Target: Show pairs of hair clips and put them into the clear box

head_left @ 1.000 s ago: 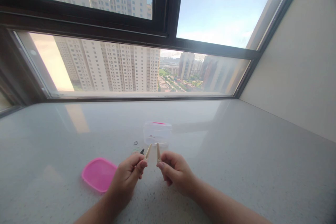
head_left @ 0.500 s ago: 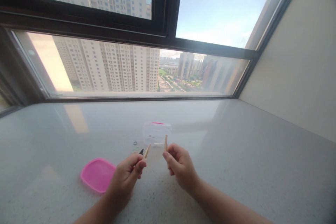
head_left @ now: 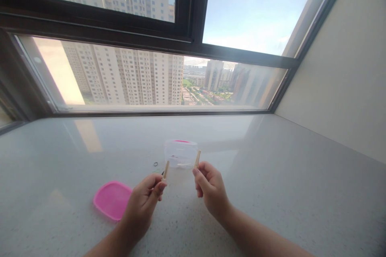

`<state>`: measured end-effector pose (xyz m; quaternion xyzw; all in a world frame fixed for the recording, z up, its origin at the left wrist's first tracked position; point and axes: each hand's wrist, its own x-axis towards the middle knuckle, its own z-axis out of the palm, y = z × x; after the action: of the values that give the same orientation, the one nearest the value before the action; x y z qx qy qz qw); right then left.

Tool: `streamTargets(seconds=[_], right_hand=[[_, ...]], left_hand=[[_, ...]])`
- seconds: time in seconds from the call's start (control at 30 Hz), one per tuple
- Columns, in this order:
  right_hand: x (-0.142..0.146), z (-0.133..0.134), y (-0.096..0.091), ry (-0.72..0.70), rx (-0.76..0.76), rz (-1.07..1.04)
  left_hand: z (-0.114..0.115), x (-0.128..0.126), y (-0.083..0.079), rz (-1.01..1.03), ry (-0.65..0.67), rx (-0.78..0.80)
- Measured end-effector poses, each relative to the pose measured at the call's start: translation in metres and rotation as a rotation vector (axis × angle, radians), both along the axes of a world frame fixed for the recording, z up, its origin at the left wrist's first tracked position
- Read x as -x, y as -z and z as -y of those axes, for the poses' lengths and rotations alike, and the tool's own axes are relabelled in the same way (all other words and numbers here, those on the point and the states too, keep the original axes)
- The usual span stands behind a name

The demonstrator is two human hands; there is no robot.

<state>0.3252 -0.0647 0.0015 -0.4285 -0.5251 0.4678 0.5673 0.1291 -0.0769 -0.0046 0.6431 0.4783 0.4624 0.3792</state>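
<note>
While both hands are up at lower centre of the frame, each has one slim beige clip pinched between thumb and fingers. Left hand (head_left: pixel 146 196) grips the left clip (head_left: pixel 165 171), tip up, leaning a bit right. Right hand (head_left: pixel 212 188) grips the right clip (head_left: pixel 197 159), same attitude. Clips are apart, not touching. Clear box (head_left: pixel 181 153) sits at frame centre, just beyond them; right clip overlaps its right edge in view. Ring (head_left: pixel 156 164) lies on the counter (head_left: pixel 289 192), left of the box. Pink lid (head_left: pixel 111 200) is flat at lower left, partly hidden by the left hand. Black piece (head_left: pixel 163 173) peeks out by the left clip's base; mostly covered, so can't tell if it's held or lying there.

Risks, my read:
- Pinch is only at the clips' lower ends; a slack thumb could let one twist or drop.
- Box looks light; a clip tip catching its wall could shove it.
- Ring is small; a careless left-hand sweep could flick it away.
- Left wrist swinging outward could nudge the lid.
</note>
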Motion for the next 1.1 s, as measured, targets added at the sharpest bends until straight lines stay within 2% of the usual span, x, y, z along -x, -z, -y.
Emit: streamTargets(seconds=[0.53, 0.9, 1.1], right_hand=[[-0.0005, -0.0003, 0.0031, -0.086, 0.049, 0.236], [0.0036, 0.0053, 0.0013, -0.373, 0.113, 0.296], [0.0018, 0.0079, 0.0019, -0.438, 0.075, 0.252]], left_hand=[[0.0018, -0.0046, -0.0084, 0.054, -0.039, -0.043], [0.0026, -0.0029, -0.0070, 0.024, -0.037, -0.044], [0.0018, -0.0028, -0.0049, 0.019, -0.014, -0.028]])
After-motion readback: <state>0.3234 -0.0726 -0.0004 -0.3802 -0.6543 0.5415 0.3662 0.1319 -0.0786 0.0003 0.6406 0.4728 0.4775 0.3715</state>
